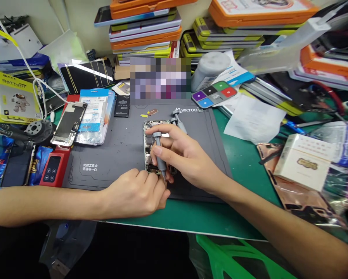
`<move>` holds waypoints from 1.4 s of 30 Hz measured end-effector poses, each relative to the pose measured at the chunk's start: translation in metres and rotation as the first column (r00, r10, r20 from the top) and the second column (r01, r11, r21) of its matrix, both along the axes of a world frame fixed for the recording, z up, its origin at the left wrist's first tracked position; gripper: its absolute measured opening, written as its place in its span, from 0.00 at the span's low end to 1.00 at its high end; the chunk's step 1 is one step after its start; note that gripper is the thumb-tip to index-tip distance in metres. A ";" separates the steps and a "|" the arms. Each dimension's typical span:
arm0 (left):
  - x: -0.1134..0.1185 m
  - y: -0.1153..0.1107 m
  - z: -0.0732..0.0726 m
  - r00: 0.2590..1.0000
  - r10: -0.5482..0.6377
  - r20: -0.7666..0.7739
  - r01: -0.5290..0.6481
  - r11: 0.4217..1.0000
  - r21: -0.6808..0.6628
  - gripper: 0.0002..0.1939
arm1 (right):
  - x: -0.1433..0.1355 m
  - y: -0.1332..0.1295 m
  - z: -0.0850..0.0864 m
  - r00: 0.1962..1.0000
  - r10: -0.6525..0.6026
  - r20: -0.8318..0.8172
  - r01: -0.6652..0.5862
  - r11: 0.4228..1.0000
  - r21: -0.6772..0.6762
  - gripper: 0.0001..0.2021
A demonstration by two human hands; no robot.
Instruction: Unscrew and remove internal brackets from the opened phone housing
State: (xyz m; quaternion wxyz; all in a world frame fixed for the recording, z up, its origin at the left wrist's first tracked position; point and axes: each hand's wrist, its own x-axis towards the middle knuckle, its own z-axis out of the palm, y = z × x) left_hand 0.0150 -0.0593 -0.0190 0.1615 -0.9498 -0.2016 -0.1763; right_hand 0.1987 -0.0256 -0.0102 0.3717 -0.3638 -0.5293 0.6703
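Gripping a gray screwdriver [160, 155], the fingers of the right hand [185, 153] hold it slightly tilted, tip down, over the near right part of an opened phone [148, 149]. The phone lies on a dark mat [104, 155] on the green desk [243, 166]. The left hand [139, 192] is at the phone's near end, its fingers curled inward beside the screwdriver tip; whether they grasp anything cannot be told. Beyond the right hand lies another screwdriver [179, 121]; a black battery [122, 106] rests far left of the phone.
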 end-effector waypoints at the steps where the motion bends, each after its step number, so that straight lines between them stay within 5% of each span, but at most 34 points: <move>1: 0.000 0.000 0.000 1.000 -0.001 -0.004 0.001 1.000 0.002 0.14 | 0.000 0.000 0.000 1.000 0.001 -0.002 -0.001 1.000 0.002 0.18; 24: -0.001 -0.001 -0.002 1.000 0.000 -0.011 0.000 1.000 0.007 0.14 | 0.000 0.000 -0.001 1.000 -0.003 0.004 0.003 1.000 0.005 0.17; 30: -0.001 0.000 0.001 1.000 0.000 -0.015 0.000 1.000 -0.002 0.16 | 0.005 0.002 0.004 0.992 -0.125 0.010 0.124 0.991 0.041 0.17; 32: -0.001 0.001 0.002 1.000 -0.004 -0.030 0.004 1.000 0.014 0.19 | 0.007 0.003 0.005 0.967 -0.253 0.027 0.248 0.960 0.130 0.16; 35: -0.002 0.001 0.000 0.999 -0.015 -0.042 0.017 0.999 0.037 0.20 | 0.008 0.003 -0.002 0.890 -0.453 0.055 0.398 0.830 0.391 0.16; 39: -0.004 0.001 -0.003 0.998 -0.025 -0.059 0.028 0.999 0.046 0.17 | 0.007 0.001 -0.019 0.868 -0.491 0.072 0.307 0.646 0.699 0.20; 42: -0.004 0.001 -0.004 0.997 -0.031 -0.071 0.035 0.998 0.058 0.17 | 0.006 -0.001 -0.026 0.907 -0.419 0.053 0.224 0.583 0.781 0.22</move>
